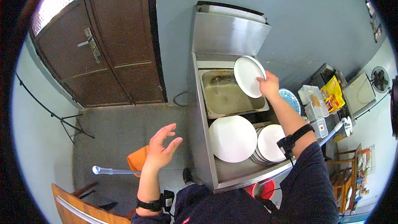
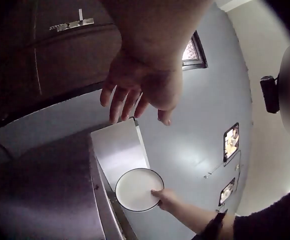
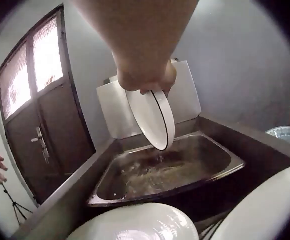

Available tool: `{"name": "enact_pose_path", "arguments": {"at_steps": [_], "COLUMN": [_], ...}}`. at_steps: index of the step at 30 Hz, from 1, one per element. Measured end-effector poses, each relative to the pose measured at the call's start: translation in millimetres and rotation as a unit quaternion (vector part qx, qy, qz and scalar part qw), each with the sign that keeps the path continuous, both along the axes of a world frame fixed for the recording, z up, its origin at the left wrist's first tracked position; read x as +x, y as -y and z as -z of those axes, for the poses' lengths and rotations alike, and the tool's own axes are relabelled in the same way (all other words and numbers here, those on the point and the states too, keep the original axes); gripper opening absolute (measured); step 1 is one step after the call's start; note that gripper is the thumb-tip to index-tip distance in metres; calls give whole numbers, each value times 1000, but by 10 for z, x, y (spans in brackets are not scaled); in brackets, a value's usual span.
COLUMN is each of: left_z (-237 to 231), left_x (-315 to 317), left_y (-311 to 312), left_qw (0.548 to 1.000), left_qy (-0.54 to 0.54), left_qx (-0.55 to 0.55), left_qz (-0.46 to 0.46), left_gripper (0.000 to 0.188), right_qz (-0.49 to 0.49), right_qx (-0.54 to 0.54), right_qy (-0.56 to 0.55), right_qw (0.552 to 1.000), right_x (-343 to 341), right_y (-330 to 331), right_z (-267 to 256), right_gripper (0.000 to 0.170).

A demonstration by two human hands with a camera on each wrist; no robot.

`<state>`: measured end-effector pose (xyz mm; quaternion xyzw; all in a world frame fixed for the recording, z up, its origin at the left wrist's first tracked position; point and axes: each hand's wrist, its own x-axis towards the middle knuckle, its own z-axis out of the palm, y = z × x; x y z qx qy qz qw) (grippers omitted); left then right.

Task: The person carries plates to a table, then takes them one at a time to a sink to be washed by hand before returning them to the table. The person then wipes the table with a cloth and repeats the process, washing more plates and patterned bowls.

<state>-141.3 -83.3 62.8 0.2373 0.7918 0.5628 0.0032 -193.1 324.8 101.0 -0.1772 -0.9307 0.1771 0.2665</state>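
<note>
Your left hand [image 1: 163, 147] hangs empty off to the left, thumb and fingers apart, so it could come across to steady the plate's free edge. Your right hand [image 1: 269, 85] has its thumb and fingers clamped on the near edge of the white plate [image 1: 248, 76], which stands steeply tilted above the basin [image 1: 202, 94] of cloudy water. A wet rim would probably slip, so press your thumb firmly against the face and back it with your fingers. Hold the lower edge inside the basin's outline so any drips land there, and turn your wrist slowly to avoid striking metal. Just on your side of the basin, a large plate [image 1: 233, 139] and a stack of smaller plates [image 1: 273, 141] crowd the counter; any move back toward you should pass well over them. To the right, a blue-patterned bowl [image 1: 295, 99] sits near your forearm, with clear containers [image 1: 316, 110] and a yellow bag [image 1: 331, 93] farther off. Behind the basin, a raised steel panel [image 1: 230, 33] limits forward reach.
</note>
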Motion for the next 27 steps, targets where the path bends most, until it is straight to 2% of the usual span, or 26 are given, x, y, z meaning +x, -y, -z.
{"name": "enact_pose_path", "arguments": {"at_steps": [2, 5, 6, 10, 13, 14, 16, 17, 18, 22, 25, 26, 27], "left_z": [-2, 26, 42, 151, 183, 186, 189, 190, 177, 31, -37, -67, -93], "left_x": [-55, -141, -175, -275, -301, -306, -325, -328, -325, -251, -95, -28, 54], "left_y": [47, 102, 118, 130, 109, 98, 100, 103, 108, 155, 220, 237, 256], "left_qw": [1000, 999, 999, 998, 997, 997, 997, 997, 997, 997, 998, 998, 998], "left_qy": [6, 20, 25, 31, 34, 35, 35, 32, 27, -11, -22, -24, -25], "left_qx": [-4, -8, -8, -5, -5, -2, -3, -9, -14, -34, -32, -33, -33], "left_qz": [11, 24, 29, 49, 65, 72, 75, 73, 72, 64, 52, 46, 37], "left_gripper": [41, 41, 41, 42, 42, 42, 42, 42, 42, 42, 42, 42, 42], "right_qz": [48, 60, 72, 43, 52, 5, -31, -47, -94, -153, -81, -17, 2], "right_qx": [-54, -180, -206, -298, -84, -34, 68, 119, 195, 240, 222, 198, 143], "right_qy": [-8, -80, -81, -174, -124, -139, -106, -91, -125, -155, -142, -129, -190], "right_qw": [997, 979, 973, 938, 987, 990, 992, 988, 968, 946, 961, 971, 971], "right_x": [-69, -209, -191, -230, -98, -95, 3, 50, 61, 134, 286, 342, 404], "right_y": [-24, -203, -130, -63, 118, 75, 287, 359, 307, 265, 190, 117, 75], "right_z": [-18, 122, 22, -104, -462, -491, -777, -885, -884, -946, -1075, -1119, -1164], "right_gripper": [24, 23, 22, 20, 19, 16, 15, 14, 13, 19, 21, 22, 22]}}
